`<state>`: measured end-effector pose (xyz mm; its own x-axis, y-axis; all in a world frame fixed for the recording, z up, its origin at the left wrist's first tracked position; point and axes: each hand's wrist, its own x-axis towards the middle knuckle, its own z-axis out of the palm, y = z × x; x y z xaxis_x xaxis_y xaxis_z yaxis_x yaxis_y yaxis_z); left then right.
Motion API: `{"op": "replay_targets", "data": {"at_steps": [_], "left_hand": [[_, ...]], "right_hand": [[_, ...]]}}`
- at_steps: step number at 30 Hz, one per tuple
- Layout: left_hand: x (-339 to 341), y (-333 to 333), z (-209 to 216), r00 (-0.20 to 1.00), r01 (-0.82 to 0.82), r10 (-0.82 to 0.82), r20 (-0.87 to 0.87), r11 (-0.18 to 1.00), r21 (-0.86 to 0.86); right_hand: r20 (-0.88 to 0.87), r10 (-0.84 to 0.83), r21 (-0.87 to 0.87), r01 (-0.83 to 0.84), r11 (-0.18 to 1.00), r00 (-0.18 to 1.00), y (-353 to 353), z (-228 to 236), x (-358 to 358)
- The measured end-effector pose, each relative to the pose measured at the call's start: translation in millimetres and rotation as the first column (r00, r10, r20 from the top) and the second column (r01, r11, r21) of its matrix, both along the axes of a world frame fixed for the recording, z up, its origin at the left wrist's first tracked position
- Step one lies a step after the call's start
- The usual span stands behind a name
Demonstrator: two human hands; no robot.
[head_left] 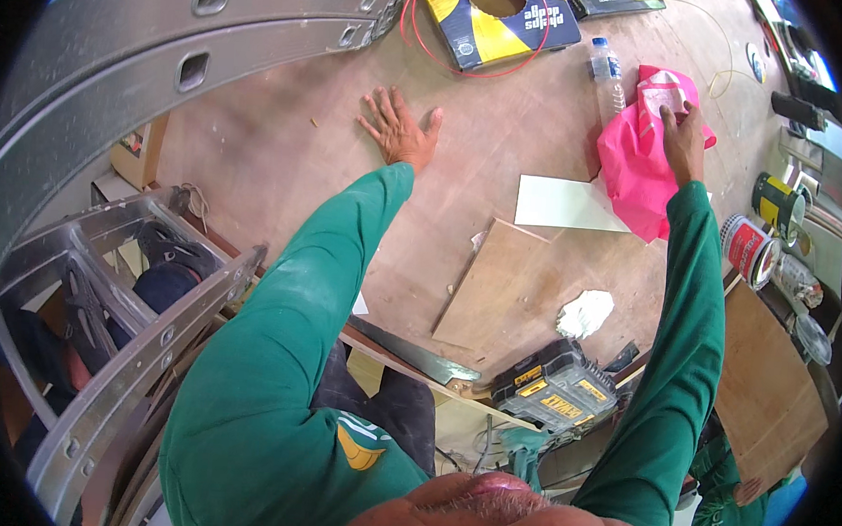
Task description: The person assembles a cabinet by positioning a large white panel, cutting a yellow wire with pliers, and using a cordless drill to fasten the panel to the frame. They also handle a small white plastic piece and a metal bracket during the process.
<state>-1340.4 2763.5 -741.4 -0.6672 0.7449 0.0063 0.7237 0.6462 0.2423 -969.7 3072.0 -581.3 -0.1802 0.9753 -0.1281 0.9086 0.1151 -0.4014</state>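
Bag (pixel 635 169) in pink lies under your right hand (pixel 681 143), upper right of the frame.
Your left hand (pixel 399 133) lies on the desk (pixel 283 161), fingers apart; whether your right grip clamps the bag, I cannot tell. The reach looks done; the bag is not yet off the desk.
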Motion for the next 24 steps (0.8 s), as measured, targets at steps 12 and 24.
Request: {"op": "replay_targets", "data": {"at_steps": [12, 24], "left_hand": [[1.2, 7.2, -0.9, 1.000, 0.011, -0.012, -0.008, 0.998, -0.066], [-0.8, 9.0, -5.3, 0.998, 0.058, -0.059, -0.004, 0.994, -0.097]], "right_hand": [[0.200, -0.253, 0.176, 0.219, 0.960, 0.947, 85.8, -51.9, 64.8], [-0.228, -0.534, -0.043, 0.540, 0.841, 0.814, 214.7, -83.3, 135.4]]}}
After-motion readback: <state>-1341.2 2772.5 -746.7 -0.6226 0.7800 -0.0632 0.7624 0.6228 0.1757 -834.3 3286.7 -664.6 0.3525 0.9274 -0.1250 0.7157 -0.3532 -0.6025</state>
